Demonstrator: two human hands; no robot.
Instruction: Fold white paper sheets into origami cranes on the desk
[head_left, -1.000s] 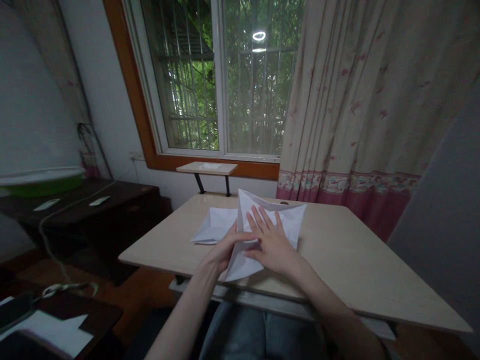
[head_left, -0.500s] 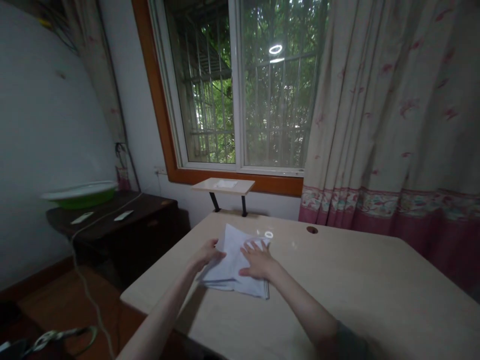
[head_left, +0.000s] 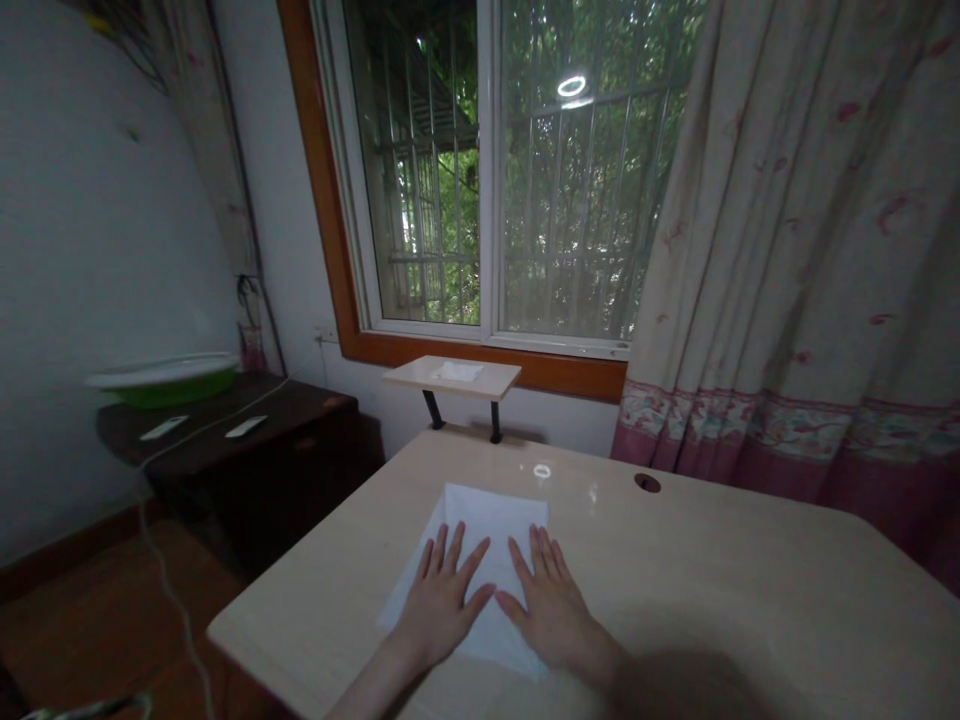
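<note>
A folded white sheet of paper lies flat on the light wooden table, near its front left part. My left hand rests palm down on the paper's left half with the fingers spread. My right hand lies flat beside it on the right half, fingers stretched out too. Both hands press the paper against the tabletop and hold nothing.
A small raised shelf stands at the table's far edge under the window. A cable hole is in the tabletop. A dark side cabinet at left carries a green-and-white basin. A pink-hemmed curtain hangs at right.
The raised, partly unfolded paper has been laid down flat. Both hands went from gripping and folding it to lying open on top. The camera view shifted up and closer to the table.
</note>
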